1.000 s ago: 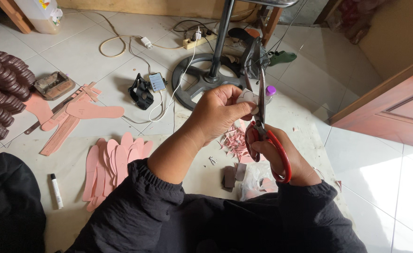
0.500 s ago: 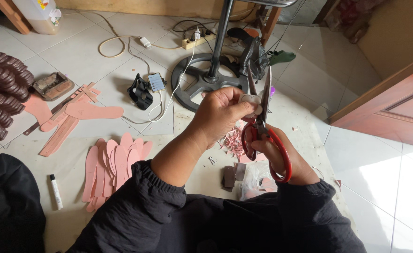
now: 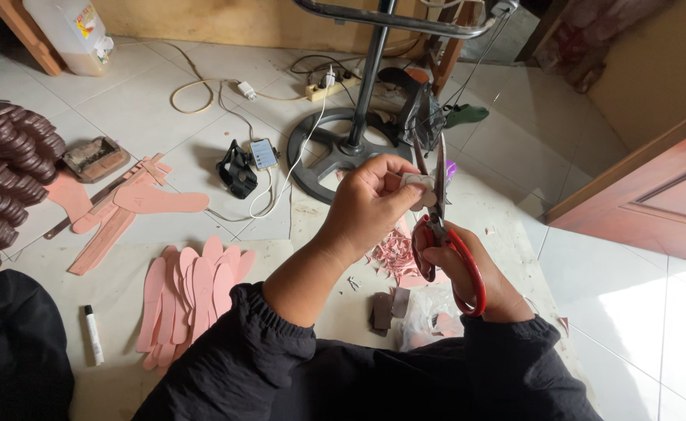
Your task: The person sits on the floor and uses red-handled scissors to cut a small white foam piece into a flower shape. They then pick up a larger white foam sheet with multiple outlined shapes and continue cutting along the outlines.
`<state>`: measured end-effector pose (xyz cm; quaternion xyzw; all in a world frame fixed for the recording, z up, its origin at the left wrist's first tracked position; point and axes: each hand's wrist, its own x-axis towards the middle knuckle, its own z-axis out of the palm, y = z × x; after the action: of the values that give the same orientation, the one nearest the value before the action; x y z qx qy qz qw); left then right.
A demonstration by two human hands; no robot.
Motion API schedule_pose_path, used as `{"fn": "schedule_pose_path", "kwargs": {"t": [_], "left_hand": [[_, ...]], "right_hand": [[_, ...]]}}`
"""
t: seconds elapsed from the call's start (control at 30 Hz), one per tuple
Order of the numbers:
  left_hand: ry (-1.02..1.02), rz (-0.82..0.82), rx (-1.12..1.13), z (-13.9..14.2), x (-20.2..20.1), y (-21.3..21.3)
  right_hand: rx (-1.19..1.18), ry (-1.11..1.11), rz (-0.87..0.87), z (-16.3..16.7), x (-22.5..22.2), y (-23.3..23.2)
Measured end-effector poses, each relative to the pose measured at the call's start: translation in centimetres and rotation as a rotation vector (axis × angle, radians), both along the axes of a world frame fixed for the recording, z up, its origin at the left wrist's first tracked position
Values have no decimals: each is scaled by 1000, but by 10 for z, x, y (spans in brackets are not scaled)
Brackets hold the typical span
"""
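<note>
Scissors (image 3: 446, 234), red-handled, gripped in closed right hand (image 3: 467, 269); at 11 o'clock, left hand (image 3: 370, 203) pinched small pale piece (image 3: 421, 189).

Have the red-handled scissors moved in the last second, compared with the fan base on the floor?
Cannot tell for sure: the red-handled scissors sit in about the same spot below and right of the round fan base, blades pointing up.

Pale tiled floor (image 3: 639, 312) all over, sunlit at near right. Reddish wooden door (image 3: 654, 203) on the right, plain tan wall (image 3: 654, 70) far right, black round metal stand base (image 3: 343, 148) far center.
</note>
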<state>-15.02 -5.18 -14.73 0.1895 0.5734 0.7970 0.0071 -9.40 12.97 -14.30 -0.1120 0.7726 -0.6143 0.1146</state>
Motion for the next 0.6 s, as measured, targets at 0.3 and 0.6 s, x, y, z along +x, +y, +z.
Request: {"fn": "schedule_pose_path", "kwargs": {"t": [0.3, 0.6], "left_hand": [[-69, -38, -11, -4, -1, 3], [-284, -126, 35, 0, -1, 4]], "right_hand": [[-86, 46, 53, -5, -1, -3], [-68, 65, 43, -6, -1, -2]]}}
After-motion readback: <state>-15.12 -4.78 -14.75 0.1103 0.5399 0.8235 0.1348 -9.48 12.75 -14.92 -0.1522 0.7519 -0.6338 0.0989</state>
